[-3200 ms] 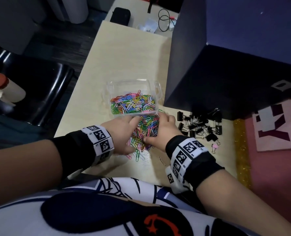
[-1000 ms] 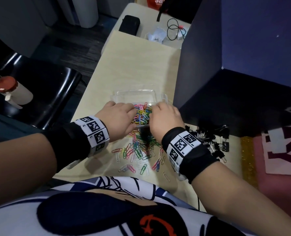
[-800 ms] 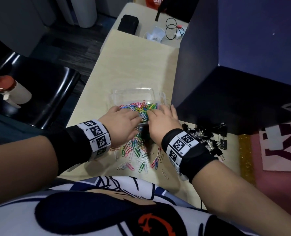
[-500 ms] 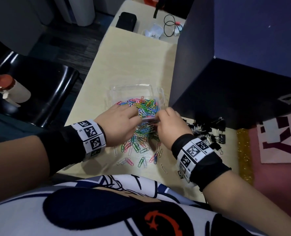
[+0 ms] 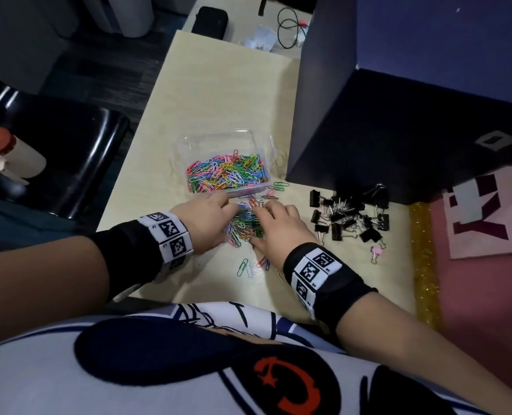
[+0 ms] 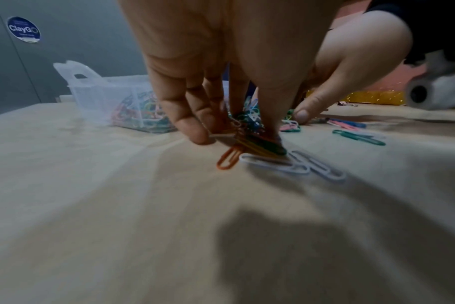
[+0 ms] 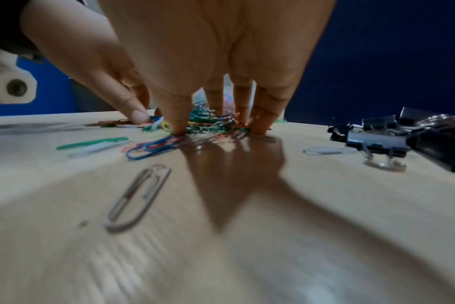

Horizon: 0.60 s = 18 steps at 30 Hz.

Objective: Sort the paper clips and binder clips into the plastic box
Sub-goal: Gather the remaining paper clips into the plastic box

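Observation:
A clear plastic box (image 5: 216,136) holds a heap of coloured paper clips (image 5: 227,172). Just in front of it a smaller pile of paper clips (image 5: 245,227) lies on the table between my hands. My left hand (image 5: 207,223) pinches a bunch of these clips (image 6: 249,142) between fingers and thumb. My right hand (image 5: 278,229) stands on straight fingertips (image 7: 260,125) against the pile's right side, thumb down beside it. Several black binder clips (image 5: 350,218) lie in a heap to the right, untouched, with one pink binder clip (image 5: 377,252) nearest me.
Stray clips lie nearer me: a green one (image 5: 244,266), white ones (image 6: 286,166), a grey one (image 7: 138,197). A dark blue partition (image 5: 398,115) stands right of the box. A gold strip (image 5: 424,259) and pink mat (image 5: 488,280) border the table; a black chair (image 5: 69,163) stands left.
Both hands have drawn back from over the box to the pile on the table and closed in around it. The box holds more clips than before.

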### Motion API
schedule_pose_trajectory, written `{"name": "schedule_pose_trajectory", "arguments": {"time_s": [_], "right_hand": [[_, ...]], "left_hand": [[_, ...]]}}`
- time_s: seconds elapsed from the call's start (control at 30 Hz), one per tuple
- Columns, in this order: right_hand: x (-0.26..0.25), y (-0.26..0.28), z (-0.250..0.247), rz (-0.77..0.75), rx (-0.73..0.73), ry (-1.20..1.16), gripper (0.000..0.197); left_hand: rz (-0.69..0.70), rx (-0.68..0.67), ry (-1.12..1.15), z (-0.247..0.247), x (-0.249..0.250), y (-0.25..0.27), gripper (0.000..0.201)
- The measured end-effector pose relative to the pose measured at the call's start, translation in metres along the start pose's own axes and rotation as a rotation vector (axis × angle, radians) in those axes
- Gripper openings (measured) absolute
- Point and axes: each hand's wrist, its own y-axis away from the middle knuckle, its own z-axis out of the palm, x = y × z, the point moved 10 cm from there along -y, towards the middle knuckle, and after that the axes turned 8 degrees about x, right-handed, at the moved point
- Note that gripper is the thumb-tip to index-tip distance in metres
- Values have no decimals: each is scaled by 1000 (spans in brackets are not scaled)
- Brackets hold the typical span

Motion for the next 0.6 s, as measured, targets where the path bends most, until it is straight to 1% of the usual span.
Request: {"name": "schedule_pose_trajectory", "arguments": {"time_s": [0.03,0.1,0.2,0.3,0.37,0.5,0.6], "right_hand": [[-1,0,0,2,6,-9,53],[2,1,0,20,5,-19,44],[9,-1,-3,61,-2,-51,42],[20,-5,-11,127,-9,-126,36],[26,-9,-20,165,7,-164,31],[28,-20,-47,200,103,-246,18],[22,-30,-71,200,198,-311,15]], "left_hand": [[-2,11,3,-3,1,-2,49],[4,23,-9,-6,3,-6,33],[21,4,-47,-7,5,-8,21],[15,-6,-15,-10,5,-9,21],[6,21,34,-18,6,-9,22],[-17,125,166,-43,-1,-9,21],[-49,231,258,-68,-14,-8,19]]}}
